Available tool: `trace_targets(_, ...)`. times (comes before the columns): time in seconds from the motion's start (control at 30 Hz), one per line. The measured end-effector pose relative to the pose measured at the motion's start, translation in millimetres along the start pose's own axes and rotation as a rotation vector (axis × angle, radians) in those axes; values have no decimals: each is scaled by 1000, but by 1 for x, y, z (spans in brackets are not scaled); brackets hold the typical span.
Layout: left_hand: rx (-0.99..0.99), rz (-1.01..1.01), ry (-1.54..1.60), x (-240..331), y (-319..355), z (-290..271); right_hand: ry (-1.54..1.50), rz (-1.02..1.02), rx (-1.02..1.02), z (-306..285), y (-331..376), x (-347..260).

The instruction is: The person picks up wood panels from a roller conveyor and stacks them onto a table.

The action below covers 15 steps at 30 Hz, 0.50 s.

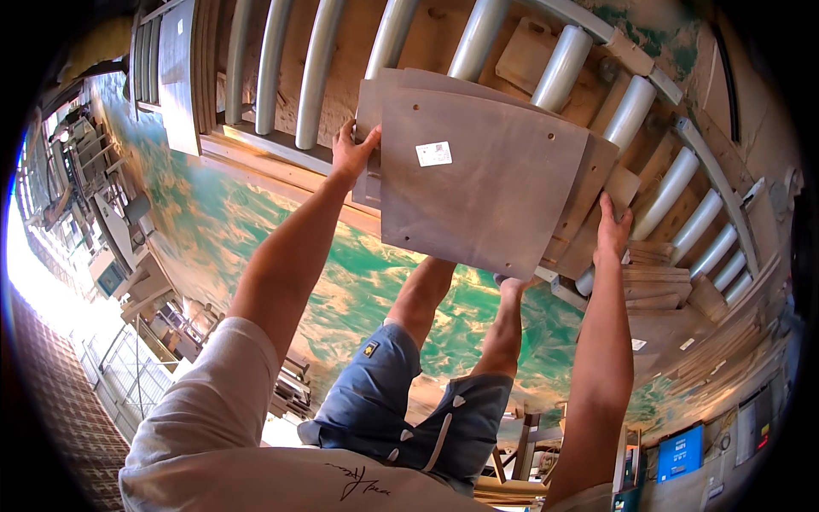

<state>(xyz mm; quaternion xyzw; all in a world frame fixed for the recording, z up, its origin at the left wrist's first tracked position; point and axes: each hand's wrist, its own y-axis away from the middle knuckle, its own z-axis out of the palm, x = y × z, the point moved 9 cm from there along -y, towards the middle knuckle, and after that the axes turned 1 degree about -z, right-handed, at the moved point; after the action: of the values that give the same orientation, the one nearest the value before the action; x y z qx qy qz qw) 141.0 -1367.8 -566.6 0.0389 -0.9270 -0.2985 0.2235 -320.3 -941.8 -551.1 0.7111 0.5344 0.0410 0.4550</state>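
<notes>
- Head view, main thing: stack of panels (486,192), thin, flat and brown-grey, out in front of the body, partly above the roller conveyor (559,72) and partly above the green-streaked floor (358,273). Fanned rather than squared, with lower sheets showing past the left, top and right of the uppermost one. Cannot tell whether touching the rollers or wholly carried.
- Head view, grips: left hand (351,154) closed on the left edge, thumb and fingers only loosely spread; right hand (611,230) part-curled against the fanned right edge, low on that side. Cannot tell how far under the sheets the fingertips reach.
- Head view, handling: better to match both hands in height, keep palms firm on opposite edges and press inward evenly. Tap the fanned sheets flush before trusting the grip, since loose ones could slide out. Mind the frame edge and the wood pieces (653,286) near the right forearm.
- Head view, writing: white rectangular label (433,154) on the uppermost sheet, with dark print too small to read. Dark handwriting-like script on the pale shirt (222,444); small dark patch with a yellow mark on the blue shorts (384,392). Pale lettering, too small to read, on a blue sign (680,454) at lower right.
</notes>
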Motion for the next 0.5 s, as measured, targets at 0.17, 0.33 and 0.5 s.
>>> trace_targets(0.17, 94, -28, -28, -6, 14, -14, -61, 55, -151, 15, 13, -6)
trace_targets(0.33, -51, -92, 164, 2, 1, -7, 54, 51, -191, 15, 6, 17)
trace_targets(0.5, -236, -214, 223, -32, -26, -16, -83, 80, -184, 42, 8, 26)
